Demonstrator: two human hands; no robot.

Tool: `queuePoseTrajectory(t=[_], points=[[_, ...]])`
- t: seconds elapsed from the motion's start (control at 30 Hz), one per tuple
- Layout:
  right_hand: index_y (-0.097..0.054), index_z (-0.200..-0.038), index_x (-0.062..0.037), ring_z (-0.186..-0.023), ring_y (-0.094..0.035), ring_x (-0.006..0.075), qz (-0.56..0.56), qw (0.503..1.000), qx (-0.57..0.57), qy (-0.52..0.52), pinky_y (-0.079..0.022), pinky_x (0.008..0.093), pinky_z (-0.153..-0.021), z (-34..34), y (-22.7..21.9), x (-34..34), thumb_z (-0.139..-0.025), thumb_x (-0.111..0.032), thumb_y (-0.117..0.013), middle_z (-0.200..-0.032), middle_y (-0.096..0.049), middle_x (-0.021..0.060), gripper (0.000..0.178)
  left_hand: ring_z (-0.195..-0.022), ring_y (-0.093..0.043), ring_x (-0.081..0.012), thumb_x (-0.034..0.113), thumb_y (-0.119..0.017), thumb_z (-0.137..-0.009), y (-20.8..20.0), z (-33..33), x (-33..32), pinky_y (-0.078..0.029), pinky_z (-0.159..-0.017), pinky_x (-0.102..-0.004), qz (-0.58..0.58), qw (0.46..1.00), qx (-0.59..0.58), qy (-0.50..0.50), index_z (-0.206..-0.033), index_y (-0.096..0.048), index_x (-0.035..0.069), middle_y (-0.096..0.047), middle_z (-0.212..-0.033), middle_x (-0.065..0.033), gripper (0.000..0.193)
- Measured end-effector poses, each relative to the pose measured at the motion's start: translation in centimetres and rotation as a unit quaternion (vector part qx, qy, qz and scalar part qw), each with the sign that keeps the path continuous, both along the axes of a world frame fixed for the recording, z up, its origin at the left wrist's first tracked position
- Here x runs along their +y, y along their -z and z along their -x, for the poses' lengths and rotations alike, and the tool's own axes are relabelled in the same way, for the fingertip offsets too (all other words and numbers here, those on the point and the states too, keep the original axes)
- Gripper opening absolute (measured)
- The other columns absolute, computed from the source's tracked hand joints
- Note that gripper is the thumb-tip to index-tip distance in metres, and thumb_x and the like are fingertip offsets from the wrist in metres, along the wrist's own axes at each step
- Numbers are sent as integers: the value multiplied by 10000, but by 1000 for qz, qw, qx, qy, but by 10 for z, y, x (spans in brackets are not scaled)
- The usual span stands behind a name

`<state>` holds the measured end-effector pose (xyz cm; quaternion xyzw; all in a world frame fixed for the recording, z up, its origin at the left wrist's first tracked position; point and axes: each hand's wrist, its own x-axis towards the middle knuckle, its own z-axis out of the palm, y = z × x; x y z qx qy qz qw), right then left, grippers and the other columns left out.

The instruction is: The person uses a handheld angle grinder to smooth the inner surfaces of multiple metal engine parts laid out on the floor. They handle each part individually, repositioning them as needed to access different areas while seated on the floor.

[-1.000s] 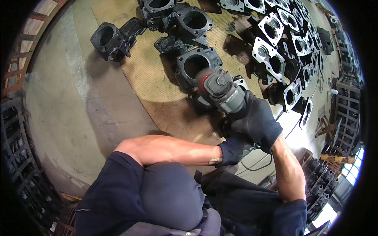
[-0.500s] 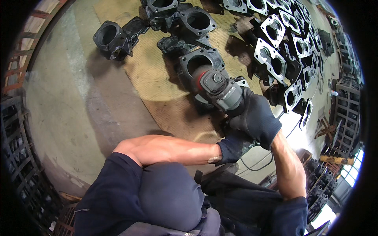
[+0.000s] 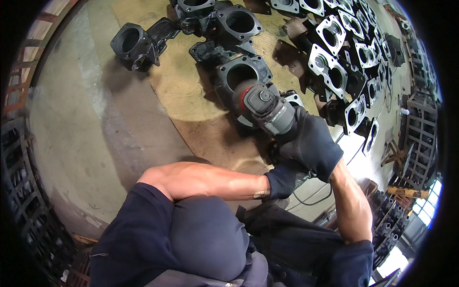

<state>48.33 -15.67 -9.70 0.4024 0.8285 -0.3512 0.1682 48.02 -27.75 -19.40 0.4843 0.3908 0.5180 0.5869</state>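
An angle grinder with a grey head and a red-edged disc points forward, its disc over the rim of a dark cast metal housing with a large round bore. My right hand, in a dark work glove, is closed around the grinder's body just behind the head. Below it, my left hand, gloved too, is closed at the rear of the grinder; most of its fingers are hidden under the right hand. The disc is blurred, and its exact contact with the housing cannot be made out.
More flanged housings stand beyond on brown cardboard; a separate one lies to the left. Many castings with bright machined faces fill the right. A black cable loops by my legs. Crates line both sides.
Both hands keep their hold on the grinder, and its head stays at the same housing. The view has shifted very slightly.
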Motion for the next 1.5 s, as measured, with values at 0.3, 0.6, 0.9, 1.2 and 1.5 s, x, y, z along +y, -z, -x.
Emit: queuePoseTrajectory(t=[0.3, 0.6, 0.9, 1.2, 1.5], points=[[-612, -991, 9, -829, -661, 402, 0, 1000, -19, 12, -527, 410, -759, -2, -6, 0, -584, -212, -766, -845, -669, 246, 487, -1074, -585, -250, 128, -531, -943, -10, 4, 0, -451, -920, -348, -3, 998, 57, 21, -1214, -589, 39, -630, -1151, -153, 290], [-606, -1014, 7, -869, -663, 392, 25, 999, 43, -2, -526, 392, -790, 31, 10, 9, -600, -202, -757, -874, -675, 238, 487, -913, -614, -207, 124, -565, -912, 12, 17, 7, -470, -819, -344, 30, 996, -2, -82, -1024, -645, 35, -660, -971, -141, 163], [-608, -1038, -4, -862, -682, 337, 13, 1000, 15, 1, -526, 359, -809, 39, 12, 27, -596, -198, -786, -895, -692, 199, 515, -921, -632, -225, 190, -575, -907, 12, 13, 30, -467, -828, -346, -52, 965, 173, -192, -1023, -668, 47, -679, -949, -144, 207], [-622, -1007, 6, -855, -677, 370, -9, 1000, -19, -22, -527, 378, -776, 36, -6, 11, -582, -194, -776, -855, -685, 221, 494, -1151, -503, -149, 150, -507, -958, 29, -13, 21, -399, -988, -303, 13, 982, -179, -64, -1247, -515, 24, -565, -1241, -84, 316], [-610, -1025, -5, -866, -675, 359, -11, 1000, 7, -18, -527, 386, -783, 45, 3, 30, -592, -228, -784, -894, -685, 218, 517, -749, -616, -267, 129, -563, -889, 15, 21, 37, -462, -707, -371, -6, 987, 54, -151, -907, -640, 18, -644, -802, -172, 136]])
